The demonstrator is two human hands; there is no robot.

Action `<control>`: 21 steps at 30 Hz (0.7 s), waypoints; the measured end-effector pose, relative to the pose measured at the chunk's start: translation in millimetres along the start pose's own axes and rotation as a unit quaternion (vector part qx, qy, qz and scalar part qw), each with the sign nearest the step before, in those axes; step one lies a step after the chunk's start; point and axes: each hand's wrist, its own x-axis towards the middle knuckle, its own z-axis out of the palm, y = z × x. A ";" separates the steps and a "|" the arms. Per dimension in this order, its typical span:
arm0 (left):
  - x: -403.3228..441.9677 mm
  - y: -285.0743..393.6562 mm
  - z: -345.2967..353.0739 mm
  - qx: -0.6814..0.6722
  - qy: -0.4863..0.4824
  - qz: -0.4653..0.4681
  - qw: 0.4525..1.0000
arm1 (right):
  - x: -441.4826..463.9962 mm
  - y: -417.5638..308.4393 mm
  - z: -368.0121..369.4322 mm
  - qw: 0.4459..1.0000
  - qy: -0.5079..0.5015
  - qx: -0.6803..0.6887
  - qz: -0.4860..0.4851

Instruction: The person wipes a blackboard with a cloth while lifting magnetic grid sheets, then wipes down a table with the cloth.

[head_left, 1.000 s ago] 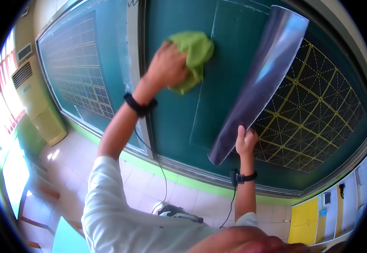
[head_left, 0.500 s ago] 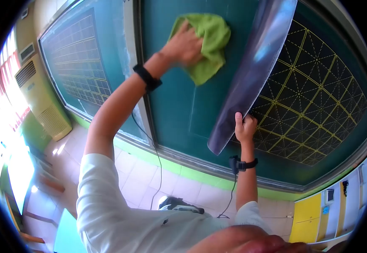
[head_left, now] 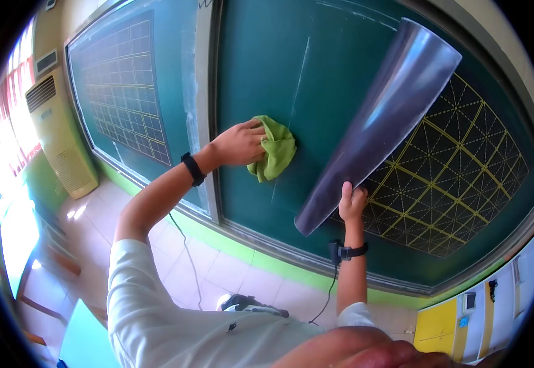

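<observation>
our left grip (head_left: 239,144) is closed around a bunched green cloth (head_left: 278,154), which lies against the green chalkboard (head_left: 261,67), just right of the upright frame (head_left: 209,122). our right grip (head_left: 352,203) clasps the dark glossy curled sheet (head_left: 380,126) near its lower end, thumb pointing up along its surface. the sheet slants up to the right, partly in front of the yellow-lined grid (head_left: 457,178). a faint chalk line (head_left: 302,67) runs above our cloth, and we have a dark band on each wrist.
</observation>
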 end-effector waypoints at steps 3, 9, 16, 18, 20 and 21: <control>27.8 -14.6 -40.2 -0.007 0.136 -0.030 0.990 | 3.0 -2.0 3.8 0.999 0.025 0.005 -0.029; 91.0 -36.6 -95.3 0.078 0.238 -0.127 0.960 | -3.2 6.0 7.1 0.999 0.030 0.009 -0.011; 112.0 -28.5 -81.1 0.019 0.297 -0.143 0.944 | -6.7 8.5 10.0 0.998 0.059 -0.001 -0.027; 101.9 -9.8 -67.7 0.002 0.276 -0.141 0.951 | -10.2 13.0 6.5 1.000 0.010 0.002 0.003; 94.8 3.5 -51.9 0.007 0.253 -0.148 0.956 | -13.0 17.6 6.1 1.000 0.004 -0.005 0.014; 93.4 4.8 -45.9 0.006 0.255 -0.153 0.955 | -13.0 18.9 4.6 1.000 -0.004 -0.013 0.021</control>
